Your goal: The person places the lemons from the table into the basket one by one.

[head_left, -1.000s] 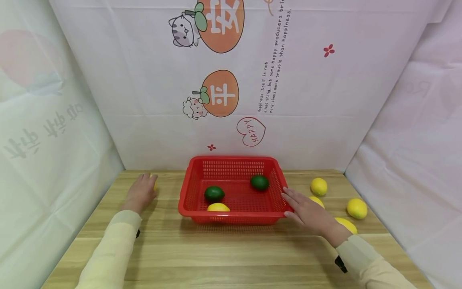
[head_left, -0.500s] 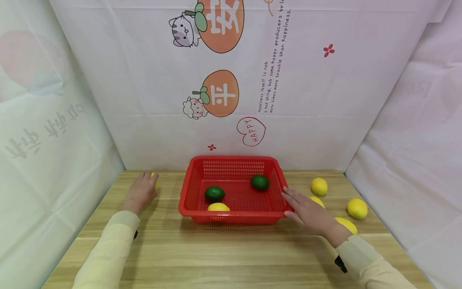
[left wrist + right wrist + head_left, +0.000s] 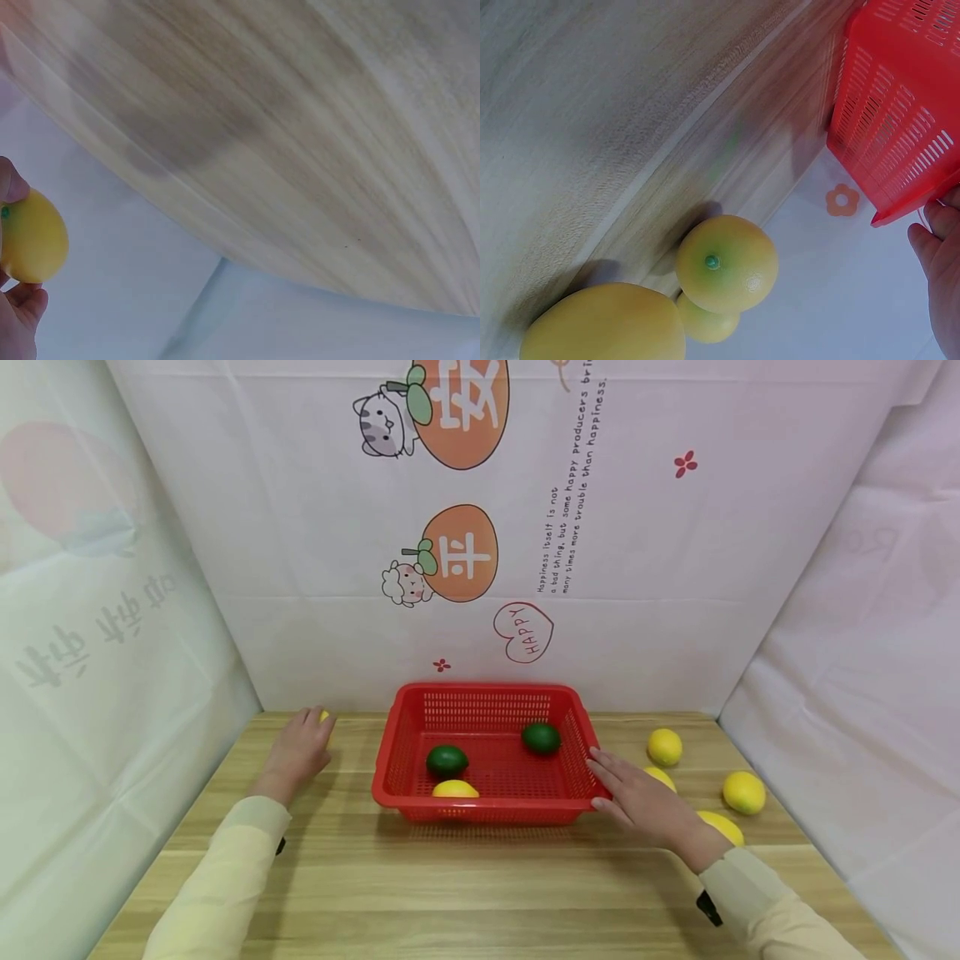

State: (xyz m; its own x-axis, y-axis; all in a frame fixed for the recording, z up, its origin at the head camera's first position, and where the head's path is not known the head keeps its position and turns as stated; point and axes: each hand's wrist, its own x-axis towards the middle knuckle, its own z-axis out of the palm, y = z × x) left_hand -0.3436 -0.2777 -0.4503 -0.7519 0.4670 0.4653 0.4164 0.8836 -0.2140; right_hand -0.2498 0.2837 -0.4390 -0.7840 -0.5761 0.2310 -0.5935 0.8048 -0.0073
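Observation:
My left hand (image 3: 296, 752) pinches a yellow lemon (image 3: 39, 236) between thumb and fingers near the table's far left corner. In the head view the hand hides most of that lemon. At the right end of a red perforated basket (image 3: 525, 810), my right hand (image 3: 645, 802) rests its extended fingers (image 3: 926, 244) on the rim. Inside the basket lie two dark green fruits that look like limes, one at the left (image 3: 447, 762) and one at the back right (image 3: 542, 738). A yellow lemon (image 3: 455, 789) sits behind the front wall.
Right of the basket, several lemons lie on the wooden table (image 3: 450, 902): one at the back (image 3: 665, 747), one farther right (image 3: 744, 792), and others partly hidden by the right arm (image 3: 722, 828). White printed cloth (image 3: 622, 635) encloses the back and sides.
My left hand has risen slightly and shifted a little right with the lemon. My right hand and the basket have stayed in place.

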